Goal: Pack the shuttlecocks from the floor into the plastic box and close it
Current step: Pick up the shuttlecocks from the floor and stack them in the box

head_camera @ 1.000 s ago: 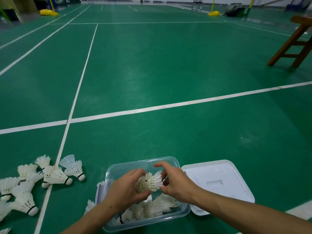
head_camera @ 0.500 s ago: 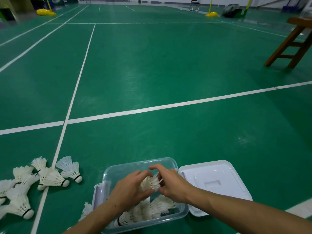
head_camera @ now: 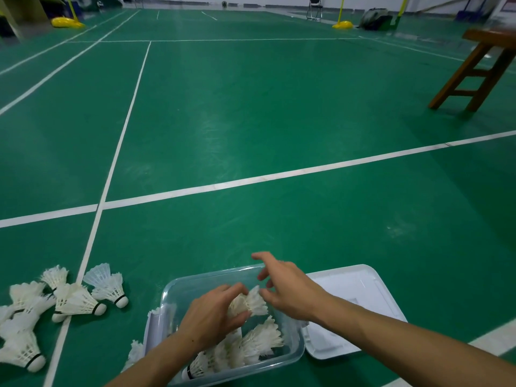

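Note:
A clear plastic box [head_camera: 293,354] sits on the green floor at the bottom centre, with several white shuttlecocks [head_camera: 259,342] lying in it. Over the box my left hand [head_camera: 209,317] grips a stack of white shuttlecocks [head_camera: 251,301]. My right hand [head_camera: 290,286] hovers just right of that stack with its fingers spread, touching nothing that I can see. The box's white lid [head_camera: 357,289] lies flat on the floor against the box's right side. Several more shuttlecocks [head_camera: 75,298] lie scattered on the floor at the lower left.
A wooden stool [head_camera: 474,71] stands at the far right. White court lines [head_camera: 251,181] cross the floor. Yellow net-post bases [head_camera: 343,24] and a bag [head_camera: 374,19] sit far back.
My right hand has let go of the held shuttlecocks and lifted away with fingers spread. My left hand keeps its grip on them over the box.

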A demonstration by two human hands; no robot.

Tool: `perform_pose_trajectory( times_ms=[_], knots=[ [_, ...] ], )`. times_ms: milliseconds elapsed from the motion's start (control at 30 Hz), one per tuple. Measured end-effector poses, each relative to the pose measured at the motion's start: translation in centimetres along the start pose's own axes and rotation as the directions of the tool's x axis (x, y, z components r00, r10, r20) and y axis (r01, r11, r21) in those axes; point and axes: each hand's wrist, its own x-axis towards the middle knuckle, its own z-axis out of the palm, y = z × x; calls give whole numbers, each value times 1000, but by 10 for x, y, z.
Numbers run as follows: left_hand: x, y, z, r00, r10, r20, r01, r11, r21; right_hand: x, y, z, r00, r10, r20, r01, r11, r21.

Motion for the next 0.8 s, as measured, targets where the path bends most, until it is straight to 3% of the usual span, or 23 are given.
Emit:
perform_pose_trajectory(
  times_ms=[100,233,800],
  knots=[
    [5,6,6,999,-26,20,26,999,43,-2,4,-14,997,-2,-75,17,980,198],
    [13,9,14,997,-47,61,42,996,81,-7,6,-22,993,9,-117,48,877,479],
    [22,14,32,991,-33,126,7,980,200,-10,7,-24,991,23,-135,57,827,559]
  ],
)
